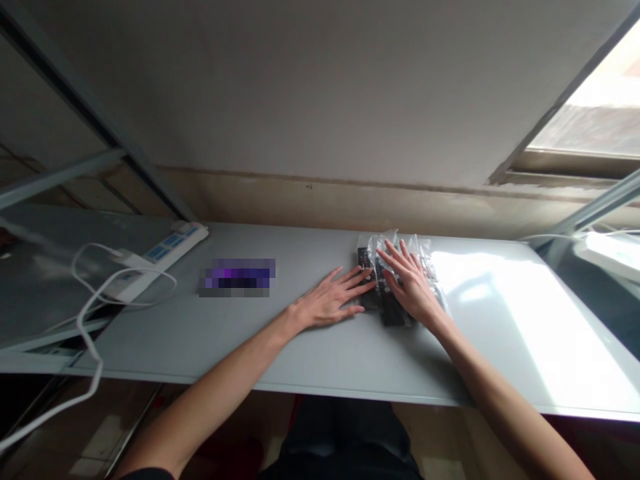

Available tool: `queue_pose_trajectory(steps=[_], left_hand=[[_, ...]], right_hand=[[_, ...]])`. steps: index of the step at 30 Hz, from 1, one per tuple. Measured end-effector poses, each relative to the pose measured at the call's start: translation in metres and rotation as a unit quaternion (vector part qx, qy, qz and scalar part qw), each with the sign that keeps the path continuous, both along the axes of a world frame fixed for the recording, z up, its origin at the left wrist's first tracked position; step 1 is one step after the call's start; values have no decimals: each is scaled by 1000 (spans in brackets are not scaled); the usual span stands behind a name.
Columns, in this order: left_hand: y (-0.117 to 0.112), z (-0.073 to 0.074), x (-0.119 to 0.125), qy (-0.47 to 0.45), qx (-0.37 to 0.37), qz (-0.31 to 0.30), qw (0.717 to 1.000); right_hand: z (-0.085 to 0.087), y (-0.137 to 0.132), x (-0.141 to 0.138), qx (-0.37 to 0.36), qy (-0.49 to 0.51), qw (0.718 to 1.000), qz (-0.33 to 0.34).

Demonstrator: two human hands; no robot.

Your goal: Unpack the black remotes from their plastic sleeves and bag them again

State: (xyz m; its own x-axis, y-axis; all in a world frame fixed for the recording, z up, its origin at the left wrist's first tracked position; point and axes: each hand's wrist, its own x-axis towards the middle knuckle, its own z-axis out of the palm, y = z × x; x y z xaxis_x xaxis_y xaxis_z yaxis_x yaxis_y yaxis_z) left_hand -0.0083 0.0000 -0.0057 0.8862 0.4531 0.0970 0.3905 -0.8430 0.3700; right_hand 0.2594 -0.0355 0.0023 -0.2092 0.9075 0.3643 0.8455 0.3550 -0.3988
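Observation:
Several dark flat packets in clear plastic wrap (395, 312) lie overlapping on the grey table (300, 360), right of the middle. My left hand (333, 297) is spread flat, its fingertips at the left edge of the packets. Over the middle of the pile rests my right hand (411, 283), fingers stretched out and apart. Neither hand is closed around anything. What is inside the wraps I cannot make out, as the hands and the shiny plastic cover part of it.
A blurred-out purple and dark item (237, 277) lies left on the table. Farther left is a white power strip (165, 257) with a looping white cable (93, 333). At the right edge sits a white object (615, 253). Metal posts stand at both sides, before a wall.

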Motion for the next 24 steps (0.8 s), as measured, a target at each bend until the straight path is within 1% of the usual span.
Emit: queue_pose_trajectory(steps=[2, 6, 9, 13, 17, 24], left_hand=[[0, 0, 1, 1, 7, -3, 1000], [0, -1, 2, 0, 18, -6, 1000], [0, 0, 1, 1, 21, -6, 1000], [2, 2, 0, -2, 7, -12, 1000], [5, 3, -3, -4, -6, -7, 1000], [16, 4, -13, -21, 23, 19, 999]], right_hand=[[-3, 0, -3, -24, -37, 999, 24], [-13, 2, -3, -70, -80, 994, 37], [-17, 3, 0, -71, -85, 993, 40], [-15, 3, 1, -76, -63, 994, 38], [-10, 3, 2, -43, -23, 999, 24], [0, -1, -1, 20, 13, 1000, 17]])
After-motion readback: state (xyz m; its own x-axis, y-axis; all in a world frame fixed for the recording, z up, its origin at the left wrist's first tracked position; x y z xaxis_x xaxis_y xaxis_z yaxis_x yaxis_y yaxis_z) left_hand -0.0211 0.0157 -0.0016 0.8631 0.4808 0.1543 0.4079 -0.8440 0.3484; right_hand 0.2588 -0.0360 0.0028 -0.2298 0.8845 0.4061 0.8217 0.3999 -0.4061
